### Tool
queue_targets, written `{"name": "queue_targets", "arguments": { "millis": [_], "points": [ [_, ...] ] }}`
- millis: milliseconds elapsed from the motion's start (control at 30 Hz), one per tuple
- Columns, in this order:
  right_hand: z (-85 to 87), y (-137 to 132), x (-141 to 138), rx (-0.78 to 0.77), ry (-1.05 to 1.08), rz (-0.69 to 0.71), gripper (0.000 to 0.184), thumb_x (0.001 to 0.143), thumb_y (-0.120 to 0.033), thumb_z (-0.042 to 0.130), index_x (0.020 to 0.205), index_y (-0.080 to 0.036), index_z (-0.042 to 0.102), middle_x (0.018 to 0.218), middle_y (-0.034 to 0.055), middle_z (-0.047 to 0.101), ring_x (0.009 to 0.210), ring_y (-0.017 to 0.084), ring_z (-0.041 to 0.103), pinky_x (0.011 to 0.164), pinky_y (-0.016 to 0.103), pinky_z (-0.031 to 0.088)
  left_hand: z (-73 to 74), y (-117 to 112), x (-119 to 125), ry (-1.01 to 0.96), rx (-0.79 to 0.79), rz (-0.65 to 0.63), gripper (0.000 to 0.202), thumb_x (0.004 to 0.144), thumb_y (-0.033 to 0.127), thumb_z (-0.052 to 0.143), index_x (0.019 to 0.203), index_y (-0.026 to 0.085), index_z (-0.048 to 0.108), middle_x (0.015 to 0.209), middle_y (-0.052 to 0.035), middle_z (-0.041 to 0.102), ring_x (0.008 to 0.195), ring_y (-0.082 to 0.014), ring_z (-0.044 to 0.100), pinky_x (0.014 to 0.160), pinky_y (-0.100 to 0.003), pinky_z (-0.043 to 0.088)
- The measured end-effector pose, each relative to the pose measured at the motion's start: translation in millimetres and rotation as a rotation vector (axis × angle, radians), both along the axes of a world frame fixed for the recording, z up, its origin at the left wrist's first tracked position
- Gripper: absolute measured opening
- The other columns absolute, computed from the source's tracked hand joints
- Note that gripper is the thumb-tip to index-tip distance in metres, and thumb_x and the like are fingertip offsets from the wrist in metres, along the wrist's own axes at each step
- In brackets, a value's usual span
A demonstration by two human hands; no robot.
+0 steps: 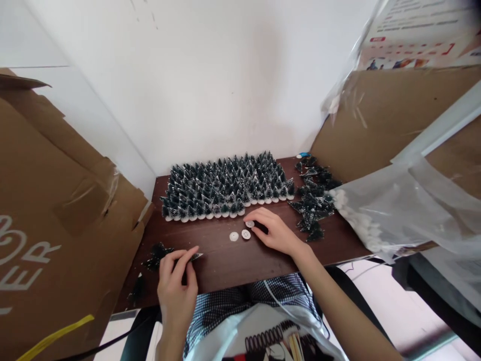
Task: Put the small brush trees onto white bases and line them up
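My left hand (177, 275) is at the front left of the table, its fingers curled round a miniature Christmas tree (197, 256); only the tree's pale tip shows past the fingers. Beside that hand lie a few loose dark green trees (158, 254). Further right, my right hand (273, 231) pinches a small white round base (249, 224) between thumb and fingers, close to the tabletop. Two more white discs (245, 234) lie flat just left of it. Behind both hands, miniature trees on white bases (225, 185) stand upright in dense rows.
A pile of loose trees (313, 203) lies on the right of the brown table (218, 260). Next to it, a clear plastic bag (398, 200) spills white bases (361, 225). Cardboard boxes (67, 200) flank the left and right sides, with a white wall (225, 75) behind.
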State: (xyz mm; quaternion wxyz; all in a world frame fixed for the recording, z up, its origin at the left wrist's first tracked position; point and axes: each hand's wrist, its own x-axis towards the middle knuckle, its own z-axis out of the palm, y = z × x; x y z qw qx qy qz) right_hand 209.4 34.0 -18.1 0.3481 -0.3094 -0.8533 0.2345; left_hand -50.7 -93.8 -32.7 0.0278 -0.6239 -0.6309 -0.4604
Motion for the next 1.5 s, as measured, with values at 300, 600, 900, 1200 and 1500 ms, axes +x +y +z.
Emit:
{"name": "queue_targets", "arguments": {
  "millis": [300, 600, 900, 1200, 1500],
  "points": [
    [-2.4, 1.6, 0.1, 0.001, 0.030, -0.048, 0.025, 0.094, -0.009, 0.057, 0.113, -0.022, 0.064, 0.114, 0.0073, 0.068, 0.111, 0.023, 0.061, 0.098, 0.040, 0.051, 23.6, 11.1, 32.2, -0.850, -0.051, -0.124, 0.030, 0.085, 0.027, 0.073, 0.114, 0.028, 0.077, 0.125, -0.0026, 0.064, 0.115, -0.0156, 0.059, 0.099, -0.022, 0.046],
    [-0.6, -0.4, 0.1, -0.040, 0.110, -0.100, 0.025, 0.094, -0.012, 0.059, 0.115, -0.023, 0.066, 0.116, 0.0072, 0.069, 0.109, 0.022, 0.065, 0.097, 0.040, 0.053, 17.6, 48.7, 63.8, -1.379, -0.093, -0.263, 0.032, 0.069, 0.026, 0.087, 0.098, 0.021, 0.074, 0.104, -0.0039, 0.075, 0.097, -0.0141, 0.069, 0.090, -0.025, 0.053],
    [3.4, -7.8, -5.1, -0.470, 0.507, 0.015, 0.023, 0.084, -0.021, 0.076, 0.107, -0.022, 0.072, 0.102, 0.0046, 0.072, 0.089, 0.016, 0.072, 0.086, 0.031, 0.061, 5.9, 47.9, 80.9, -1.058, 0.013, -0.240, 0.020, 0.077, 0.023, 0.082, 0.093, 0.018, 0.071, 0.103, -0.0059, 0.076, 0.100, -0.0194, 0.073, 0.092, -0.032, 0.060],
    [6.4, -10.0, -4.7, -0.704, 0.611, 0.125, 0.023, 0.079, -0.025, 0.083, 0.101, -0.023, 0.077, 0.097, 0.0025, 0.075, 0.087, 0.014, 0.073, 0.085, 0.028, 0.061, 7.2, 44.3, 80.6, -0.942, -0.026, -0.338, 0.013, 0.080, 0.019, 0.078, 0.092, 0.019, 0.072, 0.101, -0.0053, 0.075, 0.099, -0.0176, 0.073, 0.090, -0.029, 0.061],
    [8.5, -10.1, -3.7, -0.697, 0.603, 0.108, 0.024, 0.076, -0.027, 0.084, 0.099, -0.022, 0.077, 0.096, 0.0032, 0.077, 0.087, 0.016, 0.073, 0.082, 0.029, 0.062, 4.8, 45.5, 79.8, -0.950, -0.065, -0.310, 0.014, 0.079, 0.021, 0.078, 0.091, 0.018, 0.072, 0.099, -0.0061, 0.073, 0.097, -0.0182, 0.072, 0.091, -0.031, 0.060]
  ]
}}
